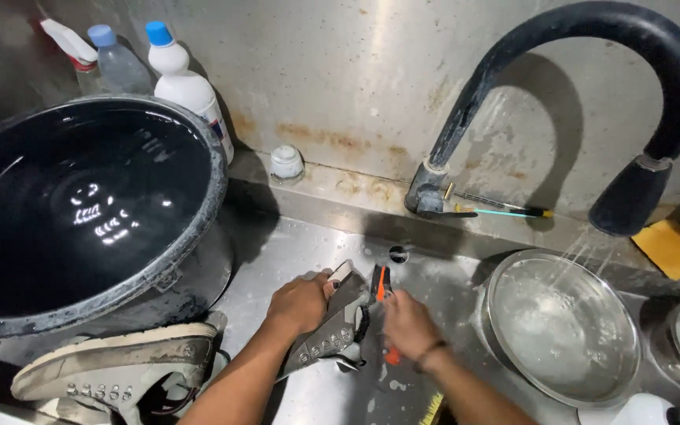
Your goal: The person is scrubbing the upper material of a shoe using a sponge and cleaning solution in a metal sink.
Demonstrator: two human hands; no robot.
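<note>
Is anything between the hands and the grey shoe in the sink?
Nothing visible. The left hand grips the grey shoe directly, and the right hand presses an orange-handled brush against it.

Under our left hand [302,301] we see a grey shoe [332,327] of matt cloth; right of our right hand [407,323] a glossy metal bowl [505,287]; below both, a wet, smooth steel sink [301,244].

We are looking down from one head-worn camera, close above a steel sink [308,244], facing its back wall [356,71] and the curved tap [592,47].
</note>
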